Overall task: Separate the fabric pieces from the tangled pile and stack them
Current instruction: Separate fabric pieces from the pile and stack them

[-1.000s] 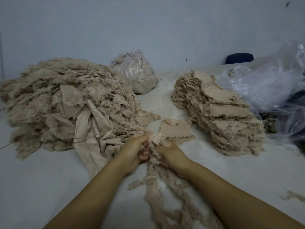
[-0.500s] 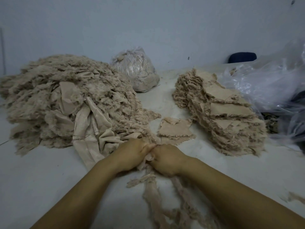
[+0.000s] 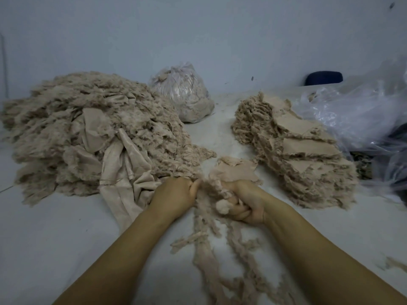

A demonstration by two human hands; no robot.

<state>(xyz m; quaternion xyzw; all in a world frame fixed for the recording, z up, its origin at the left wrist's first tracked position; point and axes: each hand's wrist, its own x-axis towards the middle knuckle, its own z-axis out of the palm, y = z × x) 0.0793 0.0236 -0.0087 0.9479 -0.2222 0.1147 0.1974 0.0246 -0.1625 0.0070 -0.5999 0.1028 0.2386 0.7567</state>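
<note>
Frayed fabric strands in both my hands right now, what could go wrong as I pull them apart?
1. The frayed strands gripped by the left hand and right hand run back into the tangled pile, so pulling may drag more loose.
2. The small stack lies just behind the hands and could get disturbed.

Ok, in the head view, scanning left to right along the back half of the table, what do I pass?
Tangled fabric pile → tied clear bag of scraps → stacked fabric pieces → crumpled clear plastic sheeting. The dark blue object sits behind the sheeting, so I leave it out of the order.
</note>
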